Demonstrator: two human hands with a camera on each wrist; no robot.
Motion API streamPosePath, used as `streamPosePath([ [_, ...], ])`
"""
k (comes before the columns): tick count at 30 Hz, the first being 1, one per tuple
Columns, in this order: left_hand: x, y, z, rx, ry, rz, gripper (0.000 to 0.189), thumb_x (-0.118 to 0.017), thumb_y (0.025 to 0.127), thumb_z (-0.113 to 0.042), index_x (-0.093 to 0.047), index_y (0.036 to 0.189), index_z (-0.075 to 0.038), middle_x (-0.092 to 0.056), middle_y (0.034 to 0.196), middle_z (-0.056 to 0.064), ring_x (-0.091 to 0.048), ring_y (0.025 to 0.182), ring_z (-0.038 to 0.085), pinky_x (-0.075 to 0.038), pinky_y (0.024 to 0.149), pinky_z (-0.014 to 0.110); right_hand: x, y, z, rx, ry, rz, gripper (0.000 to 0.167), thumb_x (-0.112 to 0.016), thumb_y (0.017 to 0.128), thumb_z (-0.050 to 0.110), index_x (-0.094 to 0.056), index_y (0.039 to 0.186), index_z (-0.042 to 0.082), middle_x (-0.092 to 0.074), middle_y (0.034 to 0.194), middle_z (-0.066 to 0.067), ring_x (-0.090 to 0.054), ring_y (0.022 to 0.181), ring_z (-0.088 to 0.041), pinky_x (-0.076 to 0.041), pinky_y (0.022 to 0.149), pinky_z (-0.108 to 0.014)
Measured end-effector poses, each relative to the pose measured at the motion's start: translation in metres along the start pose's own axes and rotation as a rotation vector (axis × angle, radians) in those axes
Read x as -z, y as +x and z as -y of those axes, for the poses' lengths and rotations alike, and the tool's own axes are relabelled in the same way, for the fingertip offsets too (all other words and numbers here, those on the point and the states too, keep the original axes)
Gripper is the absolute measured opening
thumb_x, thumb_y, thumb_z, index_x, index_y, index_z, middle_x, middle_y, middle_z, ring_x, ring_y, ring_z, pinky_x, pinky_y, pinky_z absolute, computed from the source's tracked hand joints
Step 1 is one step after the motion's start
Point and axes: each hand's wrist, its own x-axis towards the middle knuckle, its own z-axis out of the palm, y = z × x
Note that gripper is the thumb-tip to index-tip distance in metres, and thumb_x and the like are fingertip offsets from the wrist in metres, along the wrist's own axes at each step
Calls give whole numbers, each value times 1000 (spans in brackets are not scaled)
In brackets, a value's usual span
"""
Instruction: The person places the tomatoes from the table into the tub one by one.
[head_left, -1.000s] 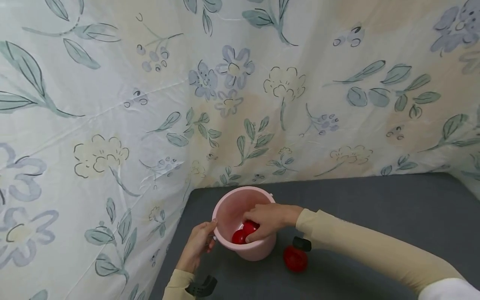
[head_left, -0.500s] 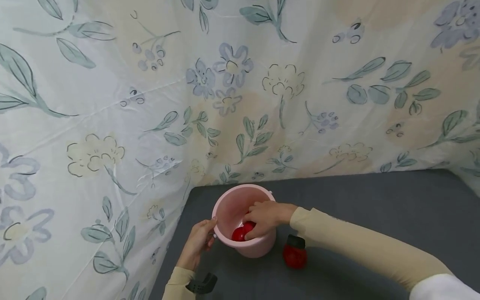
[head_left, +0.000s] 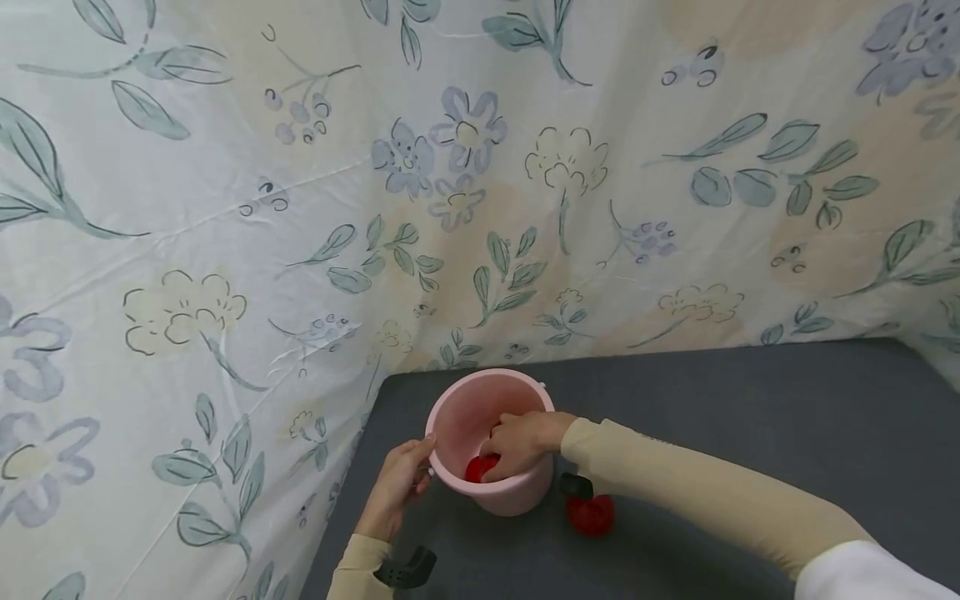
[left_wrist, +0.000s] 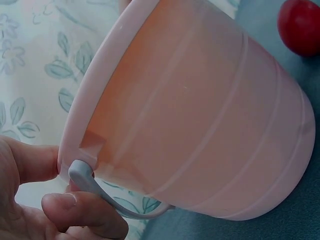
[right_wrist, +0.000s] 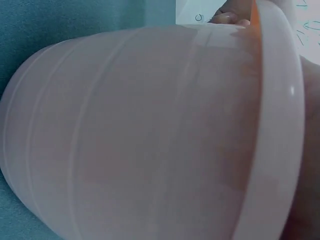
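Observation:
A pink bucket [head_left: 510, 498] tilts toward me on the dark table. My left hand [head_left: 397, 487] pinches its rim on the left side; in the left wrist view the thumb presses the rim and the fingers curl by the grey handle [left_wrist: 90, 180]. My right hand [head_left: 517, 446] reaches inside the bucket, fingers bent round a smooth red round fruit that the hand mostly hides. Another red fruit [head_left: 477, 468] shows at the bottom beside the fingers. In the right wrist view the bucket wall [right_wrist: 125, 125] fills most of the picture, hiding the fingers.
A further red round fruit [head_left: 591, 517] lies on the dark table [head_left: 720, 408], right of the bucket and below the right wrist. Floral cloth [head_left: 465, 208] hangs behind and at the left of the table.
My right hand has shifted slightly left and deeper in the bucket, covering the red fruit that showed under it. The left hand keeps its hold on the rim.

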Motion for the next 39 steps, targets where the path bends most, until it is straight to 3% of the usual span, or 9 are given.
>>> streamPosePath([
  [7,2,0,1,12,1,1,34,-57,101,-41,-59,91,-8,-50,61,-3,-40,47,9,-29,48,25,-4,0,0,28,64,-70,22,-65,93,48,-74,107,33,-69,92,15,-52,84,-6,-48,79,-25],
  [10,3,0,1,14,-2,6,34,-57,101,-42,-59,91,-9,-50,62,-3,-40,48,9,-29,48,26,-1,-2,-1,67,92,-114,22,-67,93,44,-74,108,29,-70,91,14,-57,80,-6,-51,76,-22],
  [14,2,1,0,21,-5,5,34,-57,101,-41,-58,87,-10,-50,62,-3,-40,48,9,-29,48,26,10,-10,-1,144,73,-211,36,-61,97,44,-68,127,25,-72,117,10,-63,105,-10,-53,97,-29],
  [18,3,1,-1,25,5,-6,35,-57,101,-42,-58,87,-10,-51,64,-3,-41,48,10,-30,48,26,29,-23,2,182,38,-300,46,-57,99,47,-58,141,26,-61,143,7,-53,135,-16,-42,115,-43],
  [25,3,1,-3,17,12,-4,34,-57,101,-41,-58,88,-10,-51,65,-3,-42,49,10,-31,49,27,62,-49,-2,150,30,-383,52,-56,100,48,-49,149,32,-49,155,6,-42,144,-20,-43,113,-47],
  [30,0,2,-1,15,17,-16,36,-56,102,-42,-59,92,-8,-51,65,-2,-42,49,11,-32,48,27,80,-72,-18,125,98,-428,57,-57,98,50,-46,151,32,-42,160,4,-35,149,-23,-39,116,-53],
  [34,-4,2,-1,20,20,-24,36,-57,101,-43,-59,91,-8,-51,64,-2,-43,49,11,-32,49,28,81,-91,-39,75,145,-459,58,-58,97,53,-47,150,32,-42,160,2,-33,150,-26,-37,116,-57],
  [39,-7,1,-2,10,17,-39,36,-57,101,-42,-59,91,-8,-50,63,-2,-42,49,11,-31,48,27,67,-104,-64,35,170,-467,56,-60,97,51,-51,148,28,-46,157,-2,-37,148,-31,-36,115,-59],
])
